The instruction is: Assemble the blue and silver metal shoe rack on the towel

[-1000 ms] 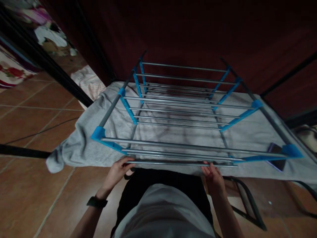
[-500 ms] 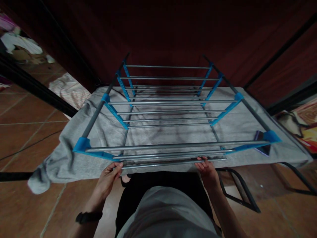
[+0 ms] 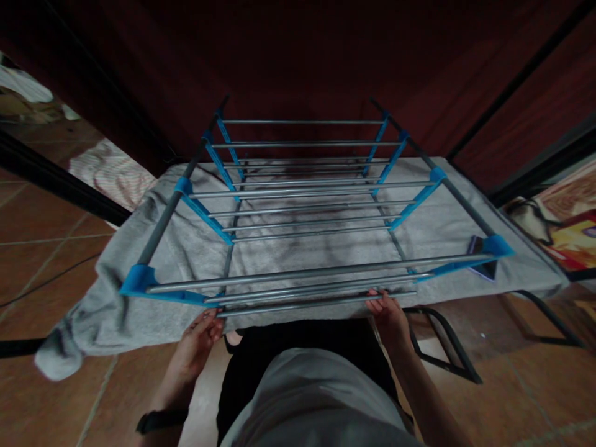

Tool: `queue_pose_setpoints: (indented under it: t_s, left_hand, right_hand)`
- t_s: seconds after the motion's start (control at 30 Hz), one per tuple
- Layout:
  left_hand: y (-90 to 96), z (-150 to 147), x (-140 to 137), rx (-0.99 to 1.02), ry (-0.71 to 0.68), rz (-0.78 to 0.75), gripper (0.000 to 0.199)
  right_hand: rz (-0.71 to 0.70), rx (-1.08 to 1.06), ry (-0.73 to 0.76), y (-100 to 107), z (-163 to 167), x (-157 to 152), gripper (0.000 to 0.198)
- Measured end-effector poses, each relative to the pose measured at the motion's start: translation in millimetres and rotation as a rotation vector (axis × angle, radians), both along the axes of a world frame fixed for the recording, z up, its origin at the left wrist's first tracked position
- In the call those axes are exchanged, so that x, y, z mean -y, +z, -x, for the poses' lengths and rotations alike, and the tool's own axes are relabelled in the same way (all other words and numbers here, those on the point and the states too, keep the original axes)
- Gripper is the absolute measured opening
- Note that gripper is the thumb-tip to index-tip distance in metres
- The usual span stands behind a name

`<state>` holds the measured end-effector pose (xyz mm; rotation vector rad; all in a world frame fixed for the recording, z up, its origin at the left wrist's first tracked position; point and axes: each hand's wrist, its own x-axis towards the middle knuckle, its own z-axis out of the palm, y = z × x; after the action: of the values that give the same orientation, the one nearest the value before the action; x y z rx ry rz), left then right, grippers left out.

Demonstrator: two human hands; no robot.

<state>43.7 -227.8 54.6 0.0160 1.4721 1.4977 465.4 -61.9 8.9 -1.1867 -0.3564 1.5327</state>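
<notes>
A shoe-rack-like frame of grey metal tubes and blue plastic side brackets lies on a grey blanket. At its near edge, a loose-ended metal tube runs crosswise between my hands. The fingers of my left hand are closed around the tube's left end, close to the lower tip of the near left blue bracket. Toward the other end, my right hand pinches the same tube, whose right tip sticks out past the fingers beside the near right blue bracket.
The grey blanket covers a low bench with black metal legs. A dark phone lies under the right bracket. Behind stands a dark red panel. A cable runs over the tiled floor at left.
The view has shifted, so the rack appears a little further left. My left hand has changed its hold, with the fingers now nearer the left bracket's tip. My right hand keeps its pinch.
</notes>
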Motion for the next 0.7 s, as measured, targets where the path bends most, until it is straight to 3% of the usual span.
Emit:
queue_pose_setpoints:
  t_s: [0.17,0.47,0.7]
  left_hand:
    - [-4.7,-1,0,-0.047,-0.058,-0.002,0.035]
    - [0.6,-9,-5,-0.27,-0.149,0.026,0.045]
    - [-4.8,-7,-2,-0.187,-0.098,-0.003,0.043]
  right_hand:
    - [-0.019,0.017,0.002,1,2,1,0.03]
    - [-0.027,-0.013,0.039,3,0,3,0.031]
    - [-0.038,-0.034,0.047,0,-3,4,0.03]
